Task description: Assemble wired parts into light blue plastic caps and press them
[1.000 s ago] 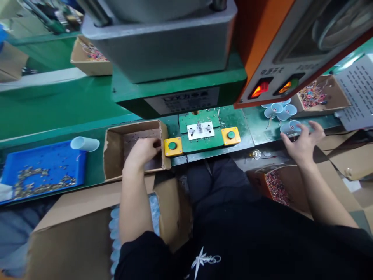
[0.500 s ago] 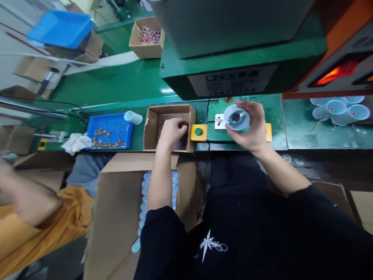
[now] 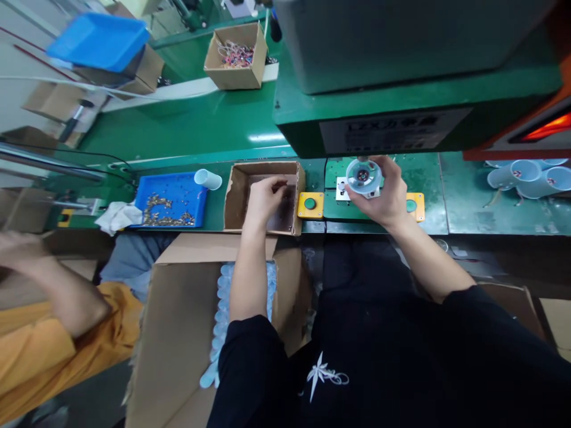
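My right hand (image 3: 387, 193) is wrapped round a translucent light-blue plastic cup (image 3: 357, 189), its mouth turned toward me. Inside its bottom sits a dark metallic part. Under the cup a white metal fixture plate (image 3: 342, 189) lies on the green machine base. Over a shallow cardboard box (image 3: 228, 205) I hold my left hand (image 3: 265, 196), thumb and fingers curled together. Whatever is between those fingertips is too small to make out. A few small dark bits lie on the box's floor.
Yellow button boxes (image 3: 311, 205) (image 3: 418, 207) flank the fixture. A green machine (image 3: 303, 128) overhangs it. More cups (image 3: 513, 174) lie at right. Leftward are a blue tray (image 3: 178, 185) of small metal parts, another cup (image 3: 208, 179) and a co-worker's arm (image 3: 66, 285). A carton (image 3: 178, 333) of cups stands below.
My right hand has brought the cup slightly lower, nearer the fixture plate. My left hand stays over the box, its fingers shifted a little. The co-worker's arm has moved, and the view has turned slightly left.
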A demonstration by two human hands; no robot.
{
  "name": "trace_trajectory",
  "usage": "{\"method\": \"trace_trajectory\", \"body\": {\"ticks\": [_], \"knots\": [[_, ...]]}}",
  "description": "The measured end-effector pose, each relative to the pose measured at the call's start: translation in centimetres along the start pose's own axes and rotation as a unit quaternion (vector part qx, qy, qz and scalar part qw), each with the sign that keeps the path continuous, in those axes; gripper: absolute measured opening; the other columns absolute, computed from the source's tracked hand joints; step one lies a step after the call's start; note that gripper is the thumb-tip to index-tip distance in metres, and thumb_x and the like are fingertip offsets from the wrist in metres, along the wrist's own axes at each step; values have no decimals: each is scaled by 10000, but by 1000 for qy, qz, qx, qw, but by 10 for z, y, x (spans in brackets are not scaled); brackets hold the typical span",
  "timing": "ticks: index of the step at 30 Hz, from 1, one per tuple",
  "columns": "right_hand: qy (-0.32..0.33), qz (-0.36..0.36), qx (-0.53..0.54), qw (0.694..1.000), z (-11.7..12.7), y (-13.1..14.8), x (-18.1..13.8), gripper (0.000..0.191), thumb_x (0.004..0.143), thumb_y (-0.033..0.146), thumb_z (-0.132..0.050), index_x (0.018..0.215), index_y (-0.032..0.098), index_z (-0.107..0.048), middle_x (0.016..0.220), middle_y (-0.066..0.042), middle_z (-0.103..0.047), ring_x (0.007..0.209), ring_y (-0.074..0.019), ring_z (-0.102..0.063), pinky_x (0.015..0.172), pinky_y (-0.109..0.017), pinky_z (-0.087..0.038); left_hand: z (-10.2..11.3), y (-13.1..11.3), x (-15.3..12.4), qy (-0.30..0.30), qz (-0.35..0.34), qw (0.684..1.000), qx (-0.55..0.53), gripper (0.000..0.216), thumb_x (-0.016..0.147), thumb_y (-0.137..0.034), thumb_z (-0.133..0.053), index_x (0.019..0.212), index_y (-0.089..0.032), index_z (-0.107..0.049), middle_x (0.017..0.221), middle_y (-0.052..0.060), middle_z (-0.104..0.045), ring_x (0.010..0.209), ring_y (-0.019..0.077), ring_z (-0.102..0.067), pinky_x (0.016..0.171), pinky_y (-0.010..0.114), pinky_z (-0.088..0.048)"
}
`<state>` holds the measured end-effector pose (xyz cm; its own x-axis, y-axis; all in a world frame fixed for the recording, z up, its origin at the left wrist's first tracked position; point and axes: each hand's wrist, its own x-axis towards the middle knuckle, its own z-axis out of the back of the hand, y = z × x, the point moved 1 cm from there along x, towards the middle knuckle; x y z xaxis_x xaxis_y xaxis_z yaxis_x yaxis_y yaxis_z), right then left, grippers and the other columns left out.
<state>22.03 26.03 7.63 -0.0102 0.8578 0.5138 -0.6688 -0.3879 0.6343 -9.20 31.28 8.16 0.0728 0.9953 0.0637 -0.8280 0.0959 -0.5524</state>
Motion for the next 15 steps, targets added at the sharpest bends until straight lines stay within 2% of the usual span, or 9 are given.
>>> {"method": "trace_trajectory", "body": {"ticks": [5, 9, 12, 15], "knots": [[6, -18, 13, 1000, -2, 2, 2, 768, 932, 689, -653, 1517, 237, -442, 1390, -175, -637, 1270, -430, -665, 1022, -658, -588, 0, 1, 0, 12, -16, 1000, -1, 218, 947, -241, -675, 1078, -171, -834, 1123, 88, -850, 1014, 233, -783, 982, 336, -602], [0, -12, 25, 1000, -3, 1, 5, 770, 951, 723, -623, 1504, 219, -441, 1365, -181, -653, 1214, -410, -695, 992, -644, -607, 0, 0, 1, 47, -30, 998, 42, 250, 990, -293, -638, 1053, -159, -839, 1114, 118, -846, 1029, 258, -773, 974, 343, -580], [14, -14, 17, 1000, -4, -1, 6, 787, 956, 737, -613, 1512, 212, -429, 1355, -184, -661, 1210, -409, -695, 979, -631, -612, 1, -2, 2, 66, -18, 995, 70, 292, 1022, -328, -602, 1051, -164, -842, 1122, 115, -850, 1024, 258, -772, 949, 325, -575], [40, -28, -4, 999, 0, 0, 10, 773, 948, 720, -634, 1503, 218, -442, 1310, -169, -681, 1194, -404, -693, 976, -609, -609, 2, -4, 1, 66, -4, 995, 69, 251, 994, -314, -646, 1054, -179, -850, 1112, 94, -857, 1016, 252, -775, 926, 305, -578]]}}
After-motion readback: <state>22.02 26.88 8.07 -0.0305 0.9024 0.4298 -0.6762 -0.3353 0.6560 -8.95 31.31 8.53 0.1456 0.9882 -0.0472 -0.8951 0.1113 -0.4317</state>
